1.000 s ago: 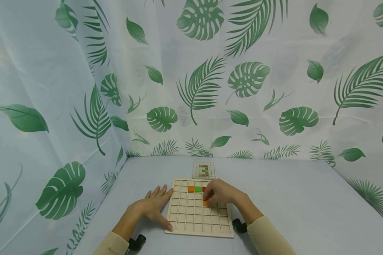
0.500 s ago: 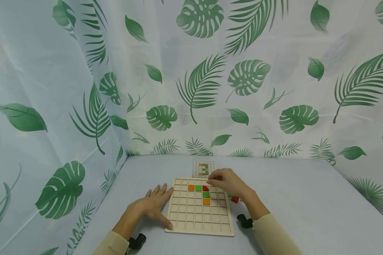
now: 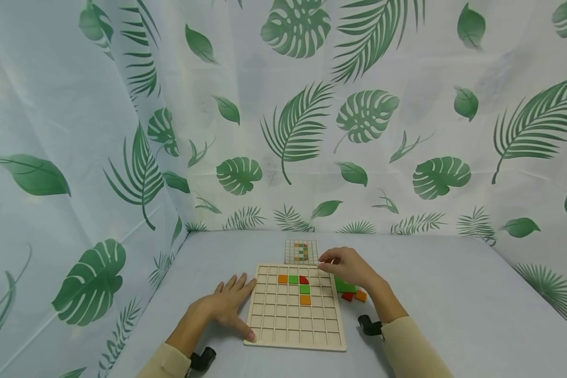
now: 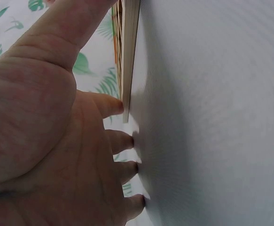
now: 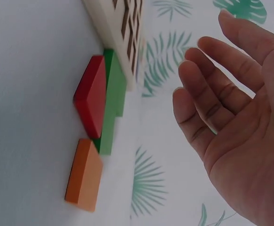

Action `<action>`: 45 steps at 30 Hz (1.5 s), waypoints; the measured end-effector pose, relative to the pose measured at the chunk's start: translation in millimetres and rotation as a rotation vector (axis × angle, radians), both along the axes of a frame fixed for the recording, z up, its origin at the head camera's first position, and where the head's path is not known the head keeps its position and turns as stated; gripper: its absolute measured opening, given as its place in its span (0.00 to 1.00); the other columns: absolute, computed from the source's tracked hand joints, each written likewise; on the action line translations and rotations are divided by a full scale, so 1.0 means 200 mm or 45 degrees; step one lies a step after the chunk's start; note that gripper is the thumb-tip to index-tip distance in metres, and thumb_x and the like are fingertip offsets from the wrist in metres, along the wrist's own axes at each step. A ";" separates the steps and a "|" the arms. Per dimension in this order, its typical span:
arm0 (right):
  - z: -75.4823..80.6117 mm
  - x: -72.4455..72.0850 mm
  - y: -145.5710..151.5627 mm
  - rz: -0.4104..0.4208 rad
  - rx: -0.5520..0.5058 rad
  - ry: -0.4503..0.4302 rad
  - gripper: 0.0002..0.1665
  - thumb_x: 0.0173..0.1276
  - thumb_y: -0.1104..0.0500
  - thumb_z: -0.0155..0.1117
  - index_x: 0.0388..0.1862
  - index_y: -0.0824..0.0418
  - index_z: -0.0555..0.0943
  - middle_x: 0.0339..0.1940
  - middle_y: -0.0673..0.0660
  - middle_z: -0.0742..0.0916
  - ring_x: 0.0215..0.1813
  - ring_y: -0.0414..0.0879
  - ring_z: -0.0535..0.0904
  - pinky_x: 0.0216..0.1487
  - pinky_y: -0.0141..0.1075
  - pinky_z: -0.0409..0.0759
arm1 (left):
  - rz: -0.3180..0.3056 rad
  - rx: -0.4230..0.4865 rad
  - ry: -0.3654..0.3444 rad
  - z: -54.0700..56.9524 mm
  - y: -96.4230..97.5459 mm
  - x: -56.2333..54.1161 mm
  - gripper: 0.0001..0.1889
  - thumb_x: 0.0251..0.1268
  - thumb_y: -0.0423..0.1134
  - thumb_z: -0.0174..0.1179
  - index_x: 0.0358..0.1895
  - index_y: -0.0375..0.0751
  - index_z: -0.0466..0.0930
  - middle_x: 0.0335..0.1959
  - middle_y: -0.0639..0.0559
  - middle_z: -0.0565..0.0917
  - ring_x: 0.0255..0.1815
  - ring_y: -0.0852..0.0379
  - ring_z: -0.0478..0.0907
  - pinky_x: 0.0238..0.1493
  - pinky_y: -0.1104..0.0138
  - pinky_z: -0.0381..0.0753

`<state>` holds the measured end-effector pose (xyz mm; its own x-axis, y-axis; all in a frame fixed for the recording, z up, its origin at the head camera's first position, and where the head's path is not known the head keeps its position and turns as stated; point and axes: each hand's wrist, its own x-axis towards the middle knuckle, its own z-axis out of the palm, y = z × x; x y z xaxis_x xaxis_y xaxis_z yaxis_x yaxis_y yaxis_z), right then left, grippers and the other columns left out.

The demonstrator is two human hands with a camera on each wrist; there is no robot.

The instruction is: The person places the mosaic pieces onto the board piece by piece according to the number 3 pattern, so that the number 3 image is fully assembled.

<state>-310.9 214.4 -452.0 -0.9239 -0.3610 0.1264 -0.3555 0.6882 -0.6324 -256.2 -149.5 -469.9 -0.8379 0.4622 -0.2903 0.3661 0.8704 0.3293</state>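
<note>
A wooden grid board (image 3: 288,328) lies on the table in the head view. Five cells are filled: an orange tile (image 3: 283,279), a green tile and a red rounded tile (image 3: 304,280) in a row, then a green tile (image 3: 304,289) and another orange tile (image 3: 305,300) below the red one. My left hand (image 3: 227,307) spreads its fingers along the board's left side, thumb on the near corner. Over the far right corner hovers my right hand (image 3: 347,265), fingers loosely bent; the right wrist view shows nothing in its palm.
Loose green pieces (image 3: 345,286), a red piece (image 5: 90,96) and an orange piece (image 5: 84,175) lie right of the board, partly behind my right forearm. Past the board's far edge is a small pattern card (image 3: 290,253). A leaf-print curtain (image 3: 283,205) hangs behind the table.
My right hand has lifted away from the tiles on the board and moved up and right, uncovering the red and green ones and the loose pieces. The left hand stays put.
</note>
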 end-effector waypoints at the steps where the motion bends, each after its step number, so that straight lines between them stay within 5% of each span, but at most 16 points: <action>1: 0.00 0.00 0.01 -0.003 0.001 -0.001 0.18 0.74 0.49 0.70 0.54 0.60 0.89 0.42 0.49 0.88 0.42 0.44 0.79 0.44 0.38 0.81 | 0.001 -0.001 0.000 0.00 0.00 0.00 0.73 0.38 0.73 0.78 0.86 0.46 0.46 0.87 0.37 0.44 0.87 0.34 0.39 0.83 0.35 0.43; 23: -0.06 -0.03 0.11 -0.061 0.031 -0.128 0.15 0.73 0.58 0.70 0.55 0.61 0.87 0.43 0.51 0.88 0.42 0.45 0.79 0.44 0.38 0.81 | -0.004 0.001 -0.005 0.00 0.00 0.00 0.73 0.38 0.74 0.78 0.86 0.47 0.47 0.87 0.38 0.45 0.87 0.34 0.39 0.83 0.35 0.43; 33: -0.09 -0.03 0.13 -0.121 0.061 -0.276 0.12 0.67 0.58 0.76 0.48 0.57 0.89 0.39 0.51 0.87 0.40 0.46 0.79 0.42 0.37 0.80 | -0.002 0.014 0.001 -0.01 0.00 0.00 0.74 0.37 0.73 0.79 0.86 0.47 0.46 0.87 0.37 0.45 0.87 0.34 0.39 0.83 0.35 0.43; 45: -0.11 -0.02 0.14 -0.150 0.089 -0.256 0.05 0.66 0.64 0.73 0.41 0.59 0.86 0.37 0.53 0.84 0.39 0.47 0.76 0.39 0.39 0.78 | 0.002 0.006 -0.008 0.00 0.00 0.00 0.73 0.37 0.73 0.78 0.86 0.46 0.47 0.87 0.37 0.45 0.87 0.34 0.39 0.83 0.35 0.43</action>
<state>-314.8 241.6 -473.9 -0.9643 -0.2504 -0.0861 -0.1416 0.7623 -0.6316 -255.7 -149.1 -469.4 -0.8369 0.4621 -0.2934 0.3623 0.8694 0.3359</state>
